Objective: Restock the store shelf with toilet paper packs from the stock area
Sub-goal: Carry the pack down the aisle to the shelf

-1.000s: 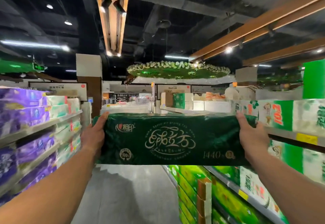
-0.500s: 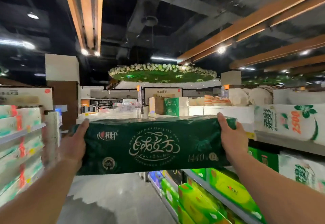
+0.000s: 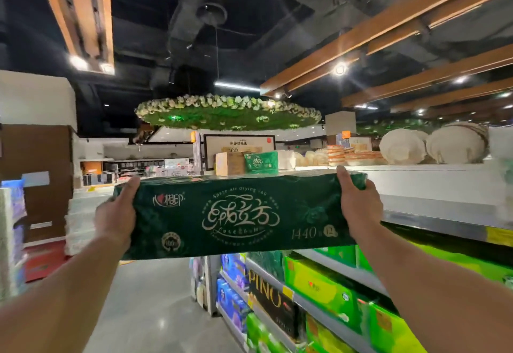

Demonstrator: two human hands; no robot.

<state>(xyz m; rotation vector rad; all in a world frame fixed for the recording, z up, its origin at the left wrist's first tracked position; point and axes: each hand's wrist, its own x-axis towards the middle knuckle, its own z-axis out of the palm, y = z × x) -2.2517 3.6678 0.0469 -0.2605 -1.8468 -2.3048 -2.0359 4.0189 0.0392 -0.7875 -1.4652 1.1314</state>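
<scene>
Head view: left hand (image 3: 116, 218) and right hand (image 3: 359, 205) each grip an end of the dark green pack (image 3: 238, 216), held level at arm's length; the white top shelf (image 3: 433, 186) lies just past the right hand

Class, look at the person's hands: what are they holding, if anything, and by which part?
A dark green toilet paper pack, gripped at its two short ends: left hand on the left end, right hand on the right.

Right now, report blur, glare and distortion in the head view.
Head view: dark green pack sharp at centre, print legible; ceiling spotlight flares into a star; right shelf edge and left-edge goods smear with blur; wide-angle lens bends the ceiling beams and stretches both forearms.
</scene>
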